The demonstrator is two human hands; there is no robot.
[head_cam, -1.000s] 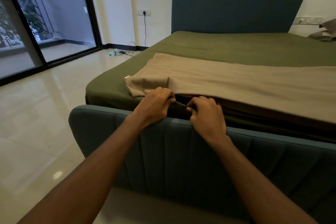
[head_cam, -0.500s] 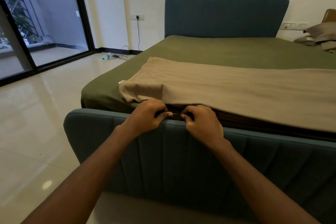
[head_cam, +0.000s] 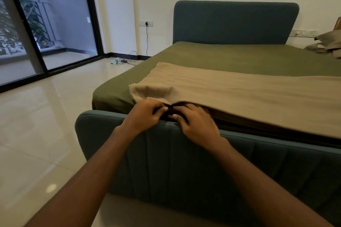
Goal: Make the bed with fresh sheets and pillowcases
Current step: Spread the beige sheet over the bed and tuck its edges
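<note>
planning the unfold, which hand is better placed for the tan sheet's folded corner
Likely the left hand: it is beside the folded corner of the tan sheet; the right hand is farther along.

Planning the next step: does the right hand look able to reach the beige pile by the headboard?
Probably not: the right hand grips fabric at the footboard; the pile lies far off near the headboard.

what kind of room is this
Most likely a bedroom: a bed with a padded teal headboard, a green sheet spread over it with a beige sheet laid across, and sliding glass doors at the side.
</note>
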